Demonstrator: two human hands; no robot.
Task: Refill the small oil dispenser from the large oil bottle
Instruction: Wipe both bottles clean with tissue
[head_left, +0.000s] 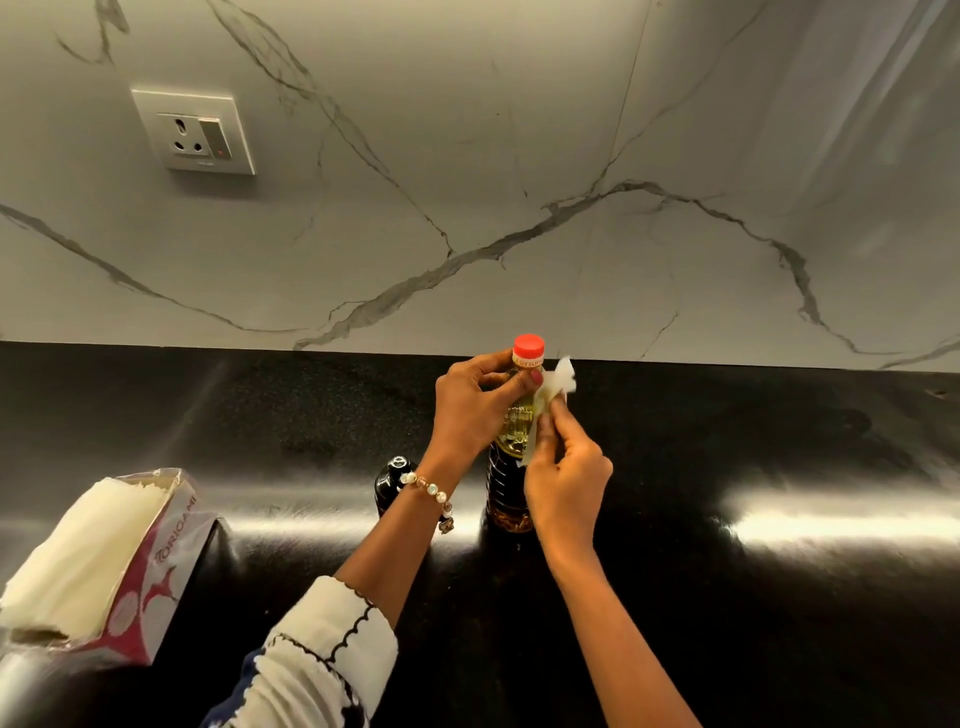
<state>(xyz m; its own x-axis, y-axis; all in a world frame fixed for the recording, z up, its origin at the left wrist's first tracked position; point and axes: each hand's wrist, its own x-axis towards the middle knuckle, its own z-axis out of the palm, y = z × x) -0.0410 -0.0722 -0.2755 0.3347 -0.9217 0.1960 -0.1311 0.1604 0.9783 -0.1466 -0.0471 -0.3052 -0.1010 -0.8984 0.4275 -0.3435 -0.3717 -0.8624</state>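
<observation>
- Two hands work on one thing: the large oil bottle (511, 457), upright on the black table (727, 597) close to the marble wall (467, 234), its red cap (529, 344) on.
- Your left hand (467, 410) is wrapped round the bottle's shoulder just below the cap, thumb across the front; it is the steadying hand.
- Your right hand (563, 480) pinches a piece of white tissue (558, 382) and holds it against the bottle's right side, beside the neck.
- Step in hand, as judged: wiping oil off the bottle's outside. Keep the left grip firm and the base flat on the table, since an oily plastic wall is likely to slip. Draw the tissue in one direction, turning to a clean part of it, and reach under the cap's rim where drips would gather.
- The small oil dispenser (396, 480), dark and capped, stands on the table just left of the large bottle, partly hidden behind your left wrist and its bead bracelet (428, 486); neither hand touches it. Mind it with your forearm.
- An opened tissue pack (98, 566) lies at the far left, well apart, should you need a fresh sheet.
</observation>
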